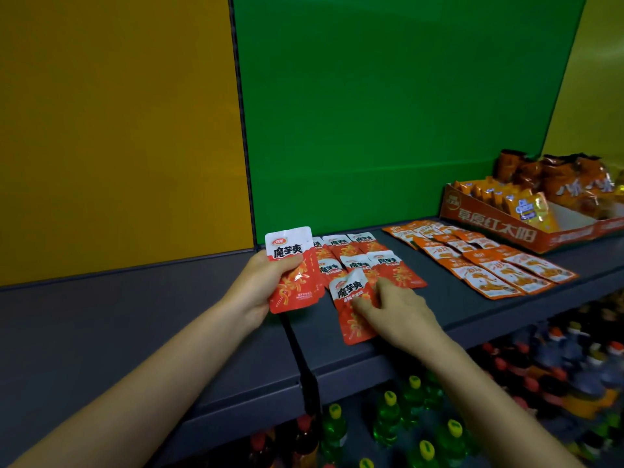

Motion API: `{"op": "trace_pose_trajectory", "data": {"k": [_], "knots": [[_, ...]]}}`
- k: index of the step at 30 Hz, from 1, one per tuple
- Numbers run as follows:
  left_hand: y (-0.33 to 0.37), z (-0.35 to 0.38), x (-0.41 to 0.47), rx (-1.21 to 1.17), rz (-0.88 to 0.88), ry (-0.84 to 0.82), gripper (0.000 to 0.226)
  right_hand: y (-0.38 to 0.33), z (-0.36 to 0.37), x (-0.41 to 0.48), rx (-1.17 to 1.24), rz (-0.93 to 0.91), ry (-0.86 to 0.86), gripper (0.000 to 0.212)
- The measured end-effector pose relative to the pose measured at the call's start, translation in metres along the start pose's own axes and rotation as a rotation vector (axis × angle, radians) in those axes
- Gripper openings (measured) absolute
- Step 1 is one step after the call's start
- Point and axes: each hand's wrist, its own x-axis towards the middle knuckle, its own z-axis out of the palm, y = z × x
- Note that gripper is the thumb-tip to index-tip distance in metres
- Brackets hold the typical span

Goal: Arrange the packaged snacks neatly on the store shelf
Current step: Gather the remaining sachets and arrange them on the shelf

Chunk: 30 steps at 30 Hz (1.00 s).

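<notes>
My left hand (260, 288) holds a small stack of red-and-white snack packets (292, 265) upright above the grey shelf (456, 309). My right hand (395, 309) presses its fingers on one red-and-white packet (351, 298) lying flat near the shelf's front edge. Behind it, several more of the same packets (361, 255) lie in overlapping rows against the green back panel. To the right, orange packets (483, 258) lie spread in rows on the same shelf.
A red cardboard display box (499, 228) with orange and yellow snack bags stands at the back right. A dark divider (300, 352) separates this shelf from the grey shelf on the left. Green and red-capped bottles (388, 417) fill the shelf below.
</notes>
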Motion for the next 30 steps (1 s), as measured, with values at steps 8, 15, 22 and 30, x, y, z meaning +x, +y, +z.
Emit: {"op": "trace_pose_trajectory", "data": {"k": [8, 15, 22, 30], "knots": [[-0.003, 0.013, -0.001, 0.074, -0.027, 0.081, 0.004, 0.008, -0.018, 0.010, -0.354, -0.203, -0.011, 0.057], [-0.005, 0.053, -0.005, 0.106, -0.017, 0.099, 0.002, 0.028, -0.049, 0.033, 0.300, -0.312, -0.079, 0.053], [-0.021, 0.110, 0.000, 0.129, 0.007, 0.061, 0.015, 0.070, -0.045, 0.063, 0.606, -0.329, -0.191, 0.042], [-0.037, 0.136, 0.009, 0.119, 0.080, 0.147, 0.020, 0.111, -0.064, 0.070, 0.441, -0.435, -0.131, 0.033]]}}
